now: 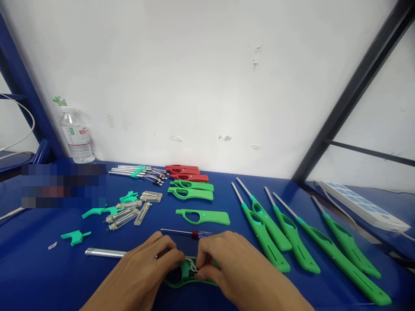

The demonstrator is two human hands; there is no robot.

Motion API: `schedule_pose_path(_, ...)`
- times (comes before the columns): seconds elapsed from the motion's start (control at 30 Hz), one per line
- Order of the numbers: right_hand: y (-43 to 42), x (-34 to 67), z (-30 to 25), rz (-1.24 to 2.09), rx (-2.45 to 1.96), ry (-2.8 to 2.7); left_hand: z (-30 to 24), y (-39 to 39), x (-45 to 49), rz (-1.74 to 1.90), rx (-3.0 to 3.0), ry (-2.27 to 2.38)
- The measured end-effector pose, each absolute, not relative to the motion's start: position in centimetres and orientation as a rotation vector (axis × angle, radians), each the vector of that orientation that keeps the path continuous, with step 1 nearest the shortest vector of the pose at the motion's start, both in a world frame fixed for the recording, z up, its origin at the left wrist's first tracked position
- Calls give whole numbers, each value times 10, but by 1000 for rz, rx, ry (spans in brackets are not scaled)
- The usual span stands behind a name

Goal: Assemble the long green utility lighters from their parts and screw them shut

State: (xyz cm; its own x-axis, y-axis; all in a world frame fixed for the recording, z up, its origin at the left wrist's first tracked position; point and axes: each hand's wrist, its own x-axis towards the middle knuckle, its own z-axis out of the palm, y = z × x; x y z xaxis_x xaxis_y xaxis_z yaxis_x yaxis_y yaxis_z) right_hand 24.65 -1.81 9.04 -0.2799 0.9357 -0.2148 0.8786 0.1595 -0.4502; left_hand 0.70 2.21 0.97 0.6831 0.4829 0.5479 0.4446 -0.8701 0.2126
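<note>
An opened green gas lighter (177, 284) lies at the table's front, its silver tube (105, 252) pointing left. My left hand (151, 259) is closed over it where the tube meets the handle, thumb and forefinger beside a teal trigger (185, 270). My right hand (223, 261) has its fingers pinched at the inside of the handle, by the thin white wires (192, 264). What lies under those fingertips is hidden. Just beyond my hands rests a screwdriver (194, 234) with a red and purple handle.
Several closed green lighters (264, 233) lie on the right. Behind my hands are a green handle shell (205, 217), red shells (191, 177), clear fuel tanks (142, 214), teal triggers (76, 237) and silver tubes (129, 171). A water bottle (78, 138) and a power strip (366, 205) stand at the sides.
</note>
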Motion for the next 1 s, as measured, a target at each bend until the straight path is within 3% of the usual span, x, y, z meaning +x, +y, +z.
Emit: schedule_pose_path(1.0, -19, 247, 88, 821, -1705, -2270, 11, 20, 4, 929, 2813, 820)
